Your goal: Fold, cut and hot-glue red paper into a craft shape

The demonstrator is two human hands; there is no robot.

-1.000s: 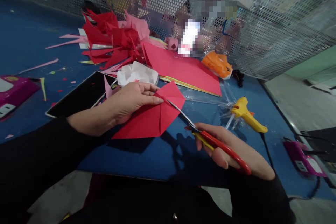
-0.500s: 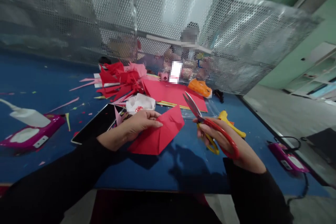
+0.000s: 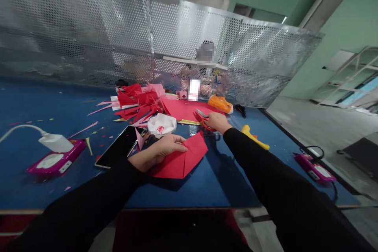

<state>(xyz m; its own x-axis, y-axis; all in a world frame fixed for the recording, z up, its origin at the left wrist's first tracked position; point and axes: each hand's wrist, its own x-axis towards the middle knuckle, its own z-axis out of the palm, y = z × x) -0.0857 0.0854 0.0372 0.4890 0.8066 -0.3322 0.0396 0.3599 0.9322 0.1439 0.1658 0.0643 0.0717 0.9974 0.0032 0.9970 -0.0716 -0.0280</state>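
Note:
Pinched in my left hand (image 3: 167, 149) is a piece of folded red paper (image 3: 183, 161), held above the blue table (image 3: 212, 181). The thumb lies on top of the paper. Farther out, my right hand (image 3: 217, 121) grips a pair of scissors (image 3: 202, 113) with red on the handle; the blades point to the left, over the front of a flat stack of red paper (image 3: 183, 107). Part of the handles is hidden under the fingers. A white paper-like bowl (image 3: 163, 124) with small red bits in it stands just beyond my left hand.
A heap of red and pink paper scraps (image 3: 141, 98) lies behind a dark-screened phone (image 3: 118, 147). Purple power strips (image 3: 56, 161) sit at both sides. An orange packet (image 3: 220, 103) and a yellow tool (image 3: 255, 138) lie right. A perforated screen (image 3: 118, 27) stands behind; a person is beyond it.
My right hand has moved forward and left with the scissors, from beside the folded paper to the red stack. My left hand still holds the folded paper. The camera view has tilted up.

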